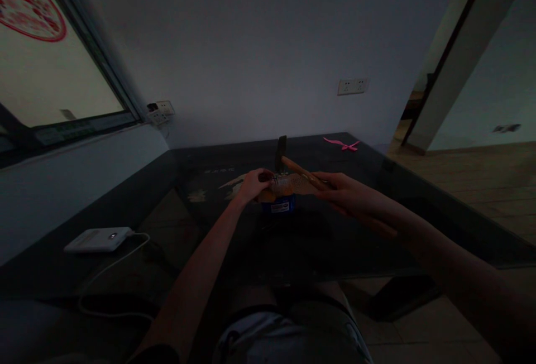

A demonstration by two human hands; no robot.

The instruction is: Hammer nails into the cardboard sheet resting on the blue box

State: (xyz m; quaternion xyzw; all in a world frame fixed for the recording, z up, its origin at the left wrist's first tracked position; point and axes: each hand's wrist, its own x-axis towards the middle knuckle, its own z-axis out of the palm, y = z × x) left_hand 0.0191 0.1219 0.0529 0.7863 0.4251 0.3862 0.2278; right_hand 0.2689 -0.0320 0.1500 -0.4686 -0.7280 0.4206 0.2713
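one wooden-handled hammer (300,171) fills the clasped right hand (349,192); the left hand (252,185) curls near a blue container (280,206), grip unclear.

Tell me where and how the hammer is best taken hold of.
Likely by its wooden handle, well back from the dark head, coming from the right: the head is raised at the far end, and the long, slim handle slants down rightward toward the person. The right hand holds it there.
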